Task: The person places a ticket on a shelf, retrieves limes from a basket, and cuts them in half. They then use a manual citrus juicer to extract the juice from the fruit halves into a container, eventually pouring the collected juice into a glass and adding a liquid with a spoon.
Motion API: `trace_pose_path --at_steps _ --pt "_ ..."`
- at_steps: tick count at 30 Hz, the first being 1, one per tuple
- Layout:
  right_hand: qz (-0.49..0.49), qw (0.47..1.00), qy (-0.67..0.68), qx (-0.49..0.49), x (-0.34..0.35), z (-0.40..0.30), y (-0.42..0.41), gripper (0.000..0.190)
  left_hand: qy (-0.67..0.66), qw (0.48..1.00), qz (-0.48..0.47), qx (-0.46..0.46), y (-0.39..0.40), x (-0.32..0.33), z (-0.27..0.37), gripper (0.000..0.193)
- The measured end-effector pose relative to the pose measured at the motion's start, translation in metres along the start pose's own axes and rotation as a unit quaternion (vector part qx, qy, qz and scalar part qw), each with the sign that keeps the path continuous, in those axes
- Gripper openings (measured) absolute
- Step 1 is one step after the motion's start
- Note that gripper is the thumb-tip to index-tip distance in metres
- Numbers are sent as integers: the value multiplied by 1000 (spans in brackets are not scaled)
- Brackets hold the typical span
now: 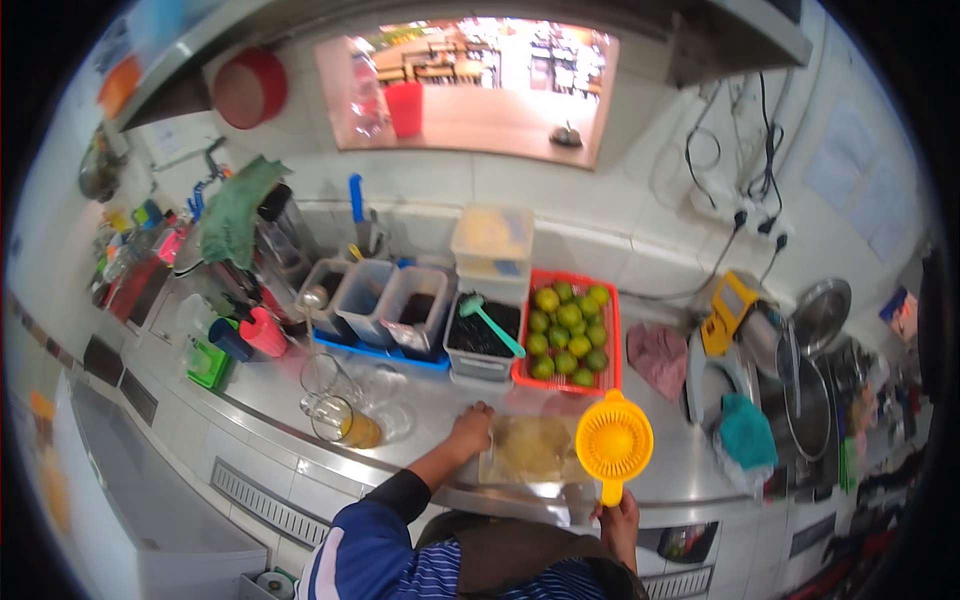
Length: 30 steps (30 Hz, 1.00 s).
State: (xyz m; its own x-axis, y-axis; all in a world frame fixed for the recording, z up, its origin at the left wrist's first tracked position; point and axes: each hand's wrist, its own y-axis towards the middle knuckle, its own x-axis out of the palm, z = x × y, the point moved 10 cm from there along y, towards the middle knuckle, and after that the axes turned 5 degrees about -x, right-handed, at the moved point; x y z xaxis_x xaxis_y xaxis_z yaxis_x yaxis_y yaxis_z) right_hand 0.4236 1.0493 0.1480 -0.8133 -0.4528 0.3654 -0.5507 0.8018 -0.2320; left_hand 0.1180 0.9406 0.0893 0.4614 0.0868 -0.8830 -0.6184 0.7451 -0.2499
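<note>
My right hand (619, 523) grips the lower handle of a yellow plastic citrus juicer (615, 440), whose ribbed round bowl faces up over the counter's front edge. My left hand (472, 429) is on the steel counter, fingers curled, beside the upper left corner of a flat rectangular tray or board (529, 448) with a yellowish, blurred surface. Whether the fingers hold its edge is unclear. Behind the juicer stands a red plastic basket (616, 330) of green citrus fruit (570, 330). Left of my left hand, a glass mug (364, 431) contains orange-yellow liquid, close to a clear glass pitcher (321, 373).
A grey tub of black jelly (487, 330) holds a turquoise ladle (491, 324). Several plastic containers (416, 304) sit in a blue tray (382, 352). On the right are a pink cloth (657, 360), a yellow-and-grey machine (726, 311) and a teal cloth (748, 433). Cables (769, 165) hang on the wall.
</note>
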Motion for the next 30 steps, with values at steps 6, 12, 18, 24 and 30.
trace_pose_path --at_steps 6,12,18,24,30 --pt "-16 999 -16 -35 -6 -20 -3 19 11 1000 -12 4 12 5 -4 45" --pt "-14 998 14 -58 -11 -38 -1 16 -28 966 -247 79 8 23 3 47" --pt "20 998 -2 -67 -15 -58 -7 17 -564 685 -461 -4 -36 30 50 42" --pt "23 997 3 -70 -7 -76 -10 19 -710 570 -414 -2 -64 24 77 39" --pt "15 998 22 -63 47 -91 4 20 -830 471 -294 57 -54 4 121 39"
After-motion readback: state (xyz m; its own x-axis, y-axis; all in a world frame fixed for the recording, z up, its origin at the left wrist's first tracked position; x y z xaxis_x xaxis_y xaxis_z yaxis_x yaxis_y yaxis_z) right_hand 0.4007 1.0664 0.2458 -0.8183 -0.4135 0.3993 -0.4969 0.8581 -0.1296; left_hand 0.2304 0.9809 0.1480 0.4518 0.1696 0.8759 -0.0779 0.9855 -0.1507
